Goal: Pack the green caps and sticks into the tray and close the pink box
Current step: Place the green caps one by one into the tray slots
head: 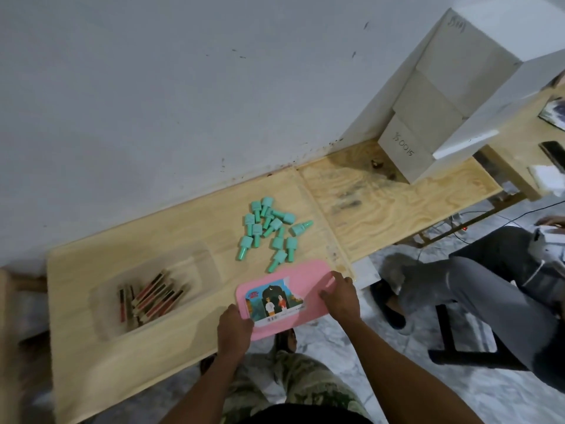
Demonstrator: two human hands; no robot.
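Pink box (284, 296), illustrated label

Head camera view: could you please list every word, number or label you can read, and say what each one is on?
"0015", handwritten with an unclear mark before it, seen turned sideways, on the lowest white block.
A dark scribble on the top white block: unreadable.
Picture label on the pink box: its print is too small and blurred to read.

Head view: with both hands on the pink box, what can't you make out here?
- Pink box: closed lid hides its contents.
- Left hand, right hand: fingers cover the box edges; any latch unseen.
- Sticks in the clear tray: blurred, overlapping, uncountable.
- Green caps: piled, exact number unclear.
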